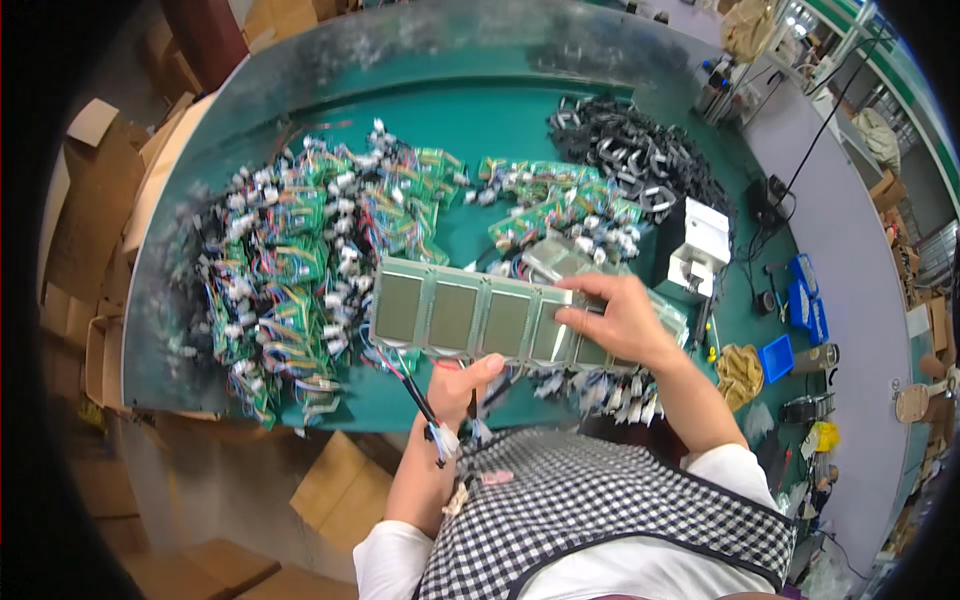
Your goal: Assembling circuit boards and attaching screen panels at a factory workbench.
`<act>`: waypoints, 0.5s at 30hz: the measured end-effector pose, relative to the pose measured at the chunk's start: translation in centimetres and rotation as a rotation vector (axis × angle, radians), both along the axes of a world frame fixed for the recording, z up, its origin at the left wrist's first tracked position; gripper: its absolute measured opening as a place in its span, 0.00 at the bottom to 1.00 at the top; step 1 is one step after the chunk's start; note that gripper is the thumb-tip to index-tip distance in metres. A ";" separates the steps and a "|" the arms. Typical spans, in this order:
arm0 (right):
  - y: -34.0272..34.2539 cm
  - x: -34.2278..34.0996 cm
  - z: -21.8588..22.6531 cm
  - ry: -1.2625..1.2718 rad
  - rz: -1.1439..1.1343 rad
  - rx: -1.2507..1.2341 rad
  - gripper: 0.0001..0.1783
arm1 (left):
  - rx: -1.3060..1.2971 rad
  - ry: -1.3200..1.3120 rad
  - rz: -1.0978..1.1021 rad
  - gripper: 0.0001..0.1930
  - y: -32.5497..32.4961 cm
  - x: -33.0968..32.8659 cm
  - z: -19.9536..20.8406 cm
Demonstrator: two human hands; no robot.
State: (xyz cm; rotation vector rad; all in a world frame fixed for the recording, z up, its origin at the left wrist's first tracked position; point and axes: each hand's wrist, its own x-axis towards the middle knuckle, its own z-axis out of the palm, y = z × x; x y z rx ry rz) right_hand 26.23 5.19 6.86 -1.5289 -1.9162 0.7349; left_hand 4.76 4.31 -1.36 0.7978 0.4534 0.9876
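"Checked apron (560, 500) closest in, from five to six o'clock, if we take that strip as the clock's centre."

"And the left hand (458, 388)?"

"At half past six, closed on the strip's lower edge, thumb up on the rim. Its fingers are hidden, probably underneath, taking the weight. Dark leads (415, 392) hang at seven, over the forearm, likely left loose so the face stays uncovered."

"So the panel strip (480, 320) is up off the table?"

"Seems so, before the apron, its row of grey screens facing up. Tilted slightly, down toward three o'clock; I'd guess for a good look at the surface."

"What's the right hand (620, 320) doing?"

"At three o'clock, over that end, thumb and forefinger part-open with a small gap. Whether they pinch anything, I can't tell from here. Perhaps it steadies the strip."

"Further out?"

"Wired circuit boards (270, 260) heaped in rows from nine to ten, likely set aside there to leave reaching room. More boards (545, 180) near half past twelve. White box (702, 235) between two and three."

"And beyond?"

"Black plastic pieces (650, 150) piled at half past one, toward the far edge of the green table (480, 125), bunched together presumably because they're all one kind."
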 end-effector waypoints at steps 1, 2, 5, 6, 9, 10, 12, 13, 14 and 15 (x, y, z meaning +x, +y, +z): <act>0.0 -0.9 0.9 -0.015 -0.017 -0.027 0.20 | 0.002 0.143 -0.006 0.22 -0.3 -1.1 -1.0; 0.1 -1.4 1.3 -0.095 0.006 0.112 0.18 | 0.026 0.128 -0.017 0.21 -0.4 -0.9 0.1; 0.8 -1.9 1.9 -0.163 0.068 0.089 0.18 | 0.029 -0.027 -0.049 0.19 -0.3 0.1 0.5; 1.2 -1.6 1.7 -0.110 0.105 0.110 0.17 | -0.056 -0.033 -0.011 0.18 -0.6 0.1 0.7; 3.0 1.5 -0.2 0.203 -0.095 0.401 0.16 | -0.079 -0.078 0.271 0.17 -1.8 -1.0 0.8; 2.9 3.1 -0.6 0.398 -0.218 0.319 0.16 | -0.053 -0.228 0.233 0.17 -1.6 -2.7 -0.6; 2.3 6.7 -3.7 0.432 -0.375 0.238 0.13 | -0.128 -0.428 0.202 0.17 -0.5 -5.8 -2.0; 1.4 7.9 -6.4 0.099 -0.348 0.226 0.13 | -0.223 -0.470 0.225 0.17 -0.2 -6.7 -1.0; 0.1 7.2 -8.3 -0.172 -0.288 0.152 0.14 | -0.227 -0.469 0.306 0.16 0.3 -7.3 -0.9; -1.2 5.7 -8.7 -0.235 -0.106 -0.005 0.16 | -0.231 -0.467 0.394 0.15 0.5 -7.8 -0.9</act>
